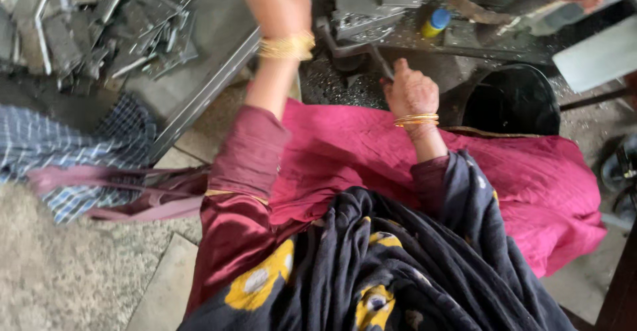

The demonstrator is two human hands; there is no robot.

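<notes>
Fingers of the right hand [411,91] are curled shut round a dark metal lever handle [381,62] that runs up-left to the grey machine [361,2] at far centre. Left hand [279,2] is raised at far centre-left, blurred w/ motion; can't tell if its fingers are open or closed, nor if it holds anything. Gold bangles [286,46] on left wrist, more on the right. Pile of flat grey metal pieces [99,22] lies far left on a metal bench, approx. level w/ the left hand. Black round bucket [511,99] sits just right of the right hand. Blue-capped yellow bottle [434,22] stands far right of the lever. Checked cloth [40,152] lies at left.
</notes>
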